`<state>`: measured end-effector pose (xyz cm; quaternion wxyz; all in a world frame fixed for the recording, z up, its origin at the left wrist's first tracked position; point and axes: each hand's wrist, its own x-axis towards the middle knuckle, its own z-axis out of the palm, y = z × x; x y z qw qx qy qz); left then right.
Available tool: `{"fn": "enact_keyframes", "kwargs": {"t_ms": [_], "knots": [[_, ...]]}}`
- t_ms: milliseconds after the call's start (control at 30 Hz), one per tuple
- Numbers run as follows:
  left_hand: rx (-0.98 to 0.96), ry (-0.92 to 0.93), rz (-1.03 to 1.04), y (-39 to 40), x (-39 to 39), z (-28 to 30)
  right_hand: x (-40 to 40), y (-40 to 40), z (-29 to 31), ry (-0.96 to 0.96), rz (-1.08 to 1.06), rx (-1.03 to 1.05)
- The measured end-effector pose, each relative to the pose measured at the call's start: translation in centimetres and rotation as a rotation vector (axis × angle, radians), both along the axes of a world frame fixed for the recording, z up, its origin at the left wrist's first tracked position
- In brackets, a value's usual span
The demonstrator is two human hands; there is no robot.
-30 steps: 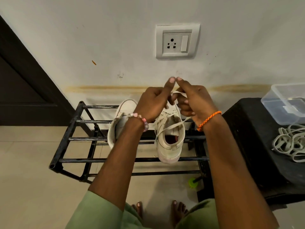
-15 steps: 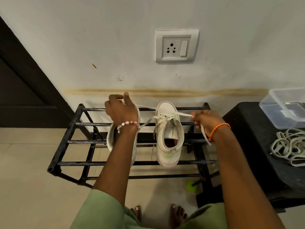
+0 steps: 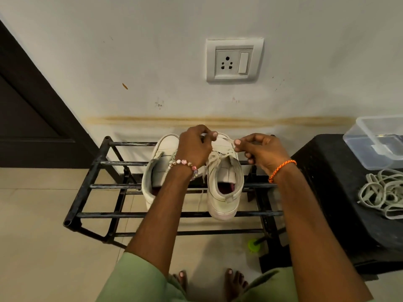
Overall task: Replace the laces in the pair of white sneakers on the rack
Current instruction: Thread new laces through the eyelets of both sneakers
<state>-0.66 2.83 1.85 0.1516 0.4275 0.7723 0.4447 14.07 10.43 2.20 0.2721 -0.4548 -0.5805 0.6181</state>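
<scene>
Two white sneakers stand side by side on a black metal rack point(image 3: 91, 186), heels toward me. The right sneaker point(image 3: 224, 199) carries a white lace point(image 3: 225, 140) through its eyelets. My left hand point(image 3: 195, 147) and my right hand point(image 3: 259, 150) hover over its toe end, each pinching one end of that lace, the ends stretched between my fingertips. My left forearm covers much of the left sneaker point(image 3: 160, 164).
A black stool point(image 3: 340, 205) on the right holds a pile of loose white laces point(image 3: 383, 192) and a clear plastic box point(image 3: 379, 142). A wall socket point(image 3: 234, 59) sits above the rack. A dark door point(image 3: 26, 110) is at left. My bare feet stand below the rack.
My hands had pulled the lace ends wide apart to both sides half a second ago. They have come back together over the right sneaker's toe end.
</scene>
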Motion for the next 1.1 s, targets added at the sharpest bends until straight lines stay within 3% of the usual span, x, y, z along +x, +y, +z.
{"fn": "enact_keyframes", "kwargs": {"t_ms": [167,300,367,467,567,767,967,1100], "knots": [[0.012,0.002,0.247,-0.5,-1.1,-0.7,0.2,0.5,-0.5,0.052,-0.030,-0.047],[0.007,-0.032,0.117,-0.4,-0.8,-0.3,-0.1,0.3,-0.5,0.044,-0.006,-0.031],[0.015,-0.112,0.013,-0.3,-0.5,0.3,-0.3,0.1,-0.3,-0.045,0.036,0.087],[0.029,-0.238,-0.138,-0.4,-0.3,0.9,-0.8,-0.3,-0.1,-0.137,0.232,0.269],[0.058,-0.290,-0.177,-0.5,-0.3,1.4,-1.3,-0.7,-0.1,-0.078,0.343,0.293],[0.108,-0.330,0.093,-0.8,-1.5,1.2,-0.7,-0.6,0.5,0.031,0.283,0.200],[0.080,-0.287,0.174,-0.7,-1.4,1.0,-1.0,-0.2,0.0,-0.054,0.117,0.284],[0.037,-0.225,0.199,-0.7,-1.4,0.1,-0.6,0.1,-0.1,0.038,0.084,0.203]]}}
